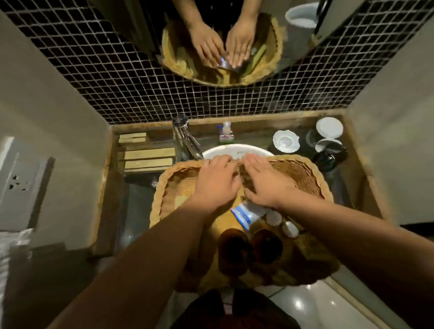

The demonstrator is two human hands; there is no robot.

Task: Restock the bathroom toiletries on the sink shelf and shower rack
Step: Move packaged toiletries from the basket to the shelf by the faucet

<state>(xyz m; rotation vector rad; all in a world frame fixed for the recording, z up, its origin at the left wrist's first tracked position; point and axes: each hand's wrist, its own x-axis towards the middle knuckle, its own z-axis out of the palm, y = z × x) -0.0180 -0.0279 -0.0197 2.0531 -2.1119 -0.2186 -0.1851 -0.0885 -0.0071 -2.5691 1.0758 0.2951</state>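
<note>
Toiletries lie in a wicker basket [307,176] that sits over the white sink [225,149], while the tabletop's left side [138,189] carries flat tan boxes [148,154] and the faucet [188,140] rises just behind the basket's far rim. The left hand [218,182] rests palm-down inside the basket, fingers spread and flat; its grip looks open, though anything under the palm is hidden. Beside it, thumbs nearly touching, the right hand [265,182] lies the same way, grip open as far as can be seen. A blue-and-white tube [244,215] pokes out just below the right wrist, with two small white caps [274,217] and two dark amber bottles [251,246] nearer the body, all outside either grip. The basket appears to overhang the tabletop's near edge, so pressing down while rummaging could tip it and spill the bottles. Farther right, white dishes [285,140] and dark glassware [330,154] crowd the tabletop; a sweeping elbow could knock them.
</note>
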